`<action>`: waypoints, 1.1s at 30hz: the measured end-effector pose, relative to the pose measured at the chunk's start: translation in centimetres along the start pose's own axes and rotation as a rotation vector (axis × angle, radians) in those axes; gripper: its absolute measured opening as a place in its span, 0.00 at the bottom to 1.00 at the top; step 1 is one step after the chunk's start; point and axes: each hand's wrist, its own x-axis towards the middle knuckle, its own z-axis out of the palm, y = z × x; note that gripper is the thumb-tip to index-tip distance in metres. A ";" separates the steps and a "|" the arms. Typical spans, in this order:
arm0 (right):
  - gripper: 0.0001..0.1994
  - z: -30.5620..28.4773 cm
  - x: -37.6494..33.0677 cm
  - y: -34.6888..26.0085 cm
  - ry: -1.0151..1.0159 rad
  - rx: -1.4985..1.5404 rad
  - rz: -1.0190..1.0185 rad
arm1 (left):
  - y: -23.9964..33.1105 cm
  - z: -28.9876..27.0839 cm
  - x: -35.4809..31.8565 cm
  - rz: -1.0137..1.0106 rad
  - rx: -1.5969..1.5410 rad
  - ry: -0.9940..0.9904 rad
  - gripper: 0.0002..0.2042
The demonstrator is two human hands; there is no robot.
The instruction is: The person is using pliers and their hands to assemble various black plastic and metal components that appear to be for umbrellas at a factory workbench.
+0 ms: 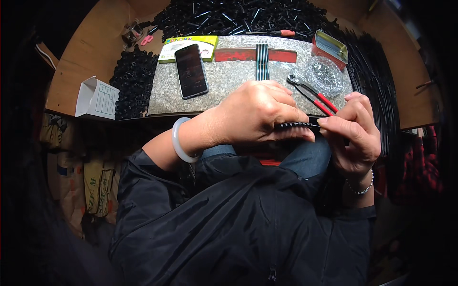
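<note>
My left hand [262, 109] is closed around a short black ridged piece [292, 125], its thumb lying below and fingers above. From the piece's right end sticks a thin, light, needle-like bit [315, 126]. My right hand [355, 133] pinches that tip between thumb and forefinger, its other fingers curled loosely. Both hands are over my lap at the near edge of a speckled grey work surface [224, 88]. Just beyond the right hand lie pincers [310, 93] with red handles. Where the black piece runs inside my left fist is hidden.
A phone [192, 71] leans on a yellow-green box [210, 43]. Narrow dark strips [262, 63] cross a red bar [231, 55]. At right are a tin [330, 49], clear plastic wrap [322, 76] and long black rods [377, 71]. Black parts [238, 16] heap behind; a white carton [98, 98] stands left.
</note>
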 end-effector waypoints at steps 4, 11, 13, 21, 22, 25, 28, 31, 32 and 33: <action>0.10 0.2 0.5 0.5 0.011 -0.130 -0.124 | -0.4 -0.1 -0.3 0.032 0.040 -0.013 0.14; 0.11 1.1 0.6 0.5 0.035 -0.172 -0.181 | -0.7 0.2 -0.6 0.042 0.099 -0.033 0.16; 0.11 1.2 0.7 0.4 0.028 -0.173 -0.190 | -0.9 0.3 -0.6 0.046 0.096 -0.032 0.16; 0.12 1.3 1.7 1.3 -0.060 0.116 -0.182 | -1.5 0.6 -0.7 0.091 0.120 0.074 0.14; 0.12 1.6 1.7 1.1 -0.031 0.159 -0.149 | -1.5 0.3 -0.7 0.059 0.111 0.007 0.13; 0.13 1.5 1.8 0.6 -0.119 0.140 -0.167 | -1.5 0.1 -0.7 0.025 0.109 -0.067 0.14; 0.17 2.1 2.0 -0.1 -0.109 0.175 -0.100 | -1.8 0.5 -0.8 0.024 0.130 -0.072 0.15; 0.50 2.1 0.6 2.3 -0.077 0.578 -0.047 | -2.2 0.4 -0.8 0.036 0.152 -0.134 0.20; 0.57 2.4 -0.3 2.6 0.067 0.829 0.076 | -2.8 0.4 -0.9 -0.011 0.064 -0.299 0.32; 0.61 3.0 -0.7 2.0 0.212 0.887 0.310 | -4.7 0.9 -2.0 0.015 0.157 -0.359 0.39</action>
